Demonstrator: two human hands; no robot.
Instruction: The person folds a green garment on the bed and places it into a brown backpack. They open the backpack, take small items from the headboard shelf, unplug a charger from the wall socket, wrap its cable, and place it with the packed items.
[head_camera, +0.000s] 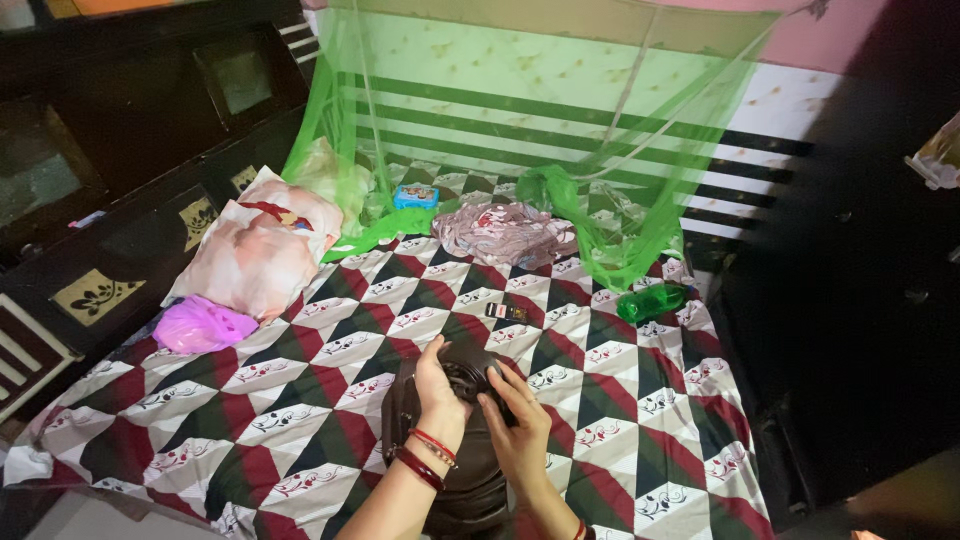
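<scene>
Squarely at the near edge of the bed (300, 420) stands a dark brown bag (470, 470), and everything else is placed relative to it. It rests on the patterned sheet close to the person, likely so both hands can work at its top without reaching. The left hand (438, 385) curls over the bag's upper left edge, fingers bent and gripping the rim. The right hand (520, 430) lies against the upper right side, fingers partly folded and pressed on the dark material; whether it pinches anything small I cannot tell. Just beyond the bag lies a small dark remote-like object (506, 312). Farther beyond and to the right is a green bottle (652, 302). Well to the left sit a pink plastic bag (200, 325) and a pillow (262, 250). Beyond all hangs a green mosquito net (520, 100).
</scene>
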